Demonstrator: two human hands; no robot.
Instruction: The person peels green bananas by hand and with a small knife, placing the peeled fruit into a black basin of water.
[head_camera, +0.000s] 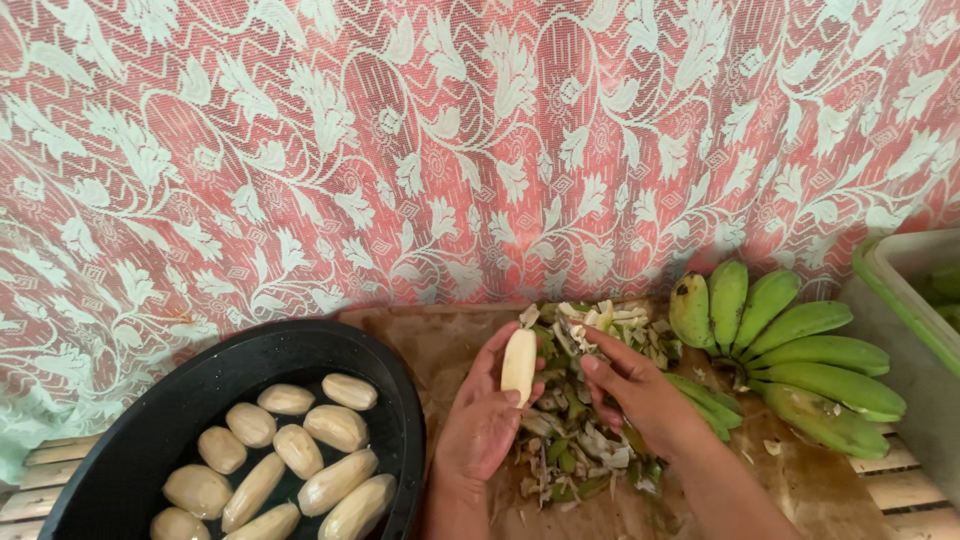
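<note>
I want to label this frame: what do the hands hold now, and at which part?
The left hand holds a peeled banana upright by its lower end. The right hand rests beside it over the peels, holding nothing visible.

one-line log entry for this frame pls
left hand: holds peeled banana | right hand: over peel pile, holding nothing visible | black basin: peeled bananas in water | green bunch: right

Both hands meet palm-up — left hand (480, 420) fingers curled (closed grip), right hand (640, 395) fingers loosely extended.
</note>
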